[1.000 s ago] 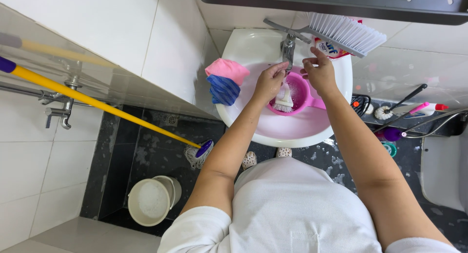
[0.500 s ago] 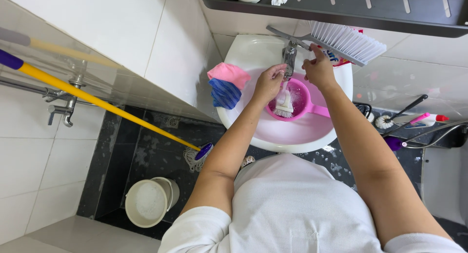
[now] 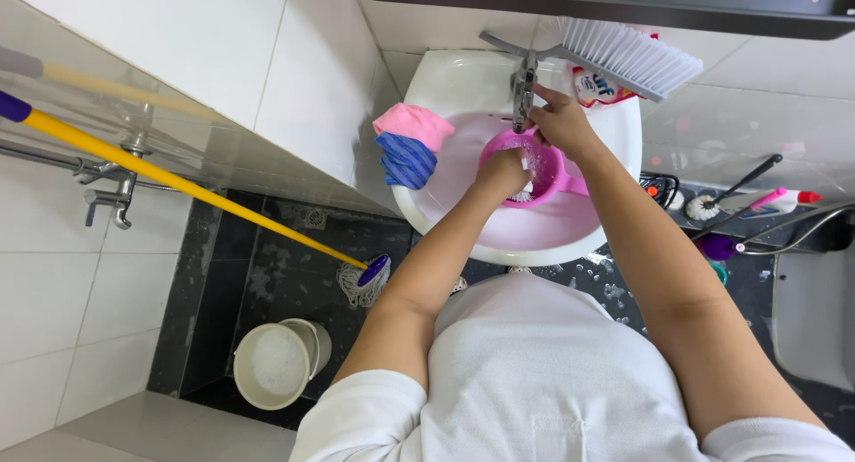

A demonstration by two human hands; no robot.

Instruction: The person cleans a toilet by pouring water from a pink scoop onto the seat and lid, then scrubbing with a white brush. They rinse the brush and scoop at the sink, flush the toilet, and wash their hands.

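Left hand (image 3: 503, 173) closing on a small brush, apparently, inside the pink scoop (image 3: 534, 164) in the white basin (image 3: 499, 235) | right hand (image 3: 559, 122) gripping the faucet (image 3: 523, 88) | advisable: keeping the scoop centred under the spout, scrubbing steadily.

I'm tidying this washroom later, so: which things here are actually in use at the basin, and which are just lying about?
In use: pink scoop, held over the sink by the right hand; small brush in the left hand; tap.

Lying about: folded cloths, mop, bucket, white broom head, toilet brush.
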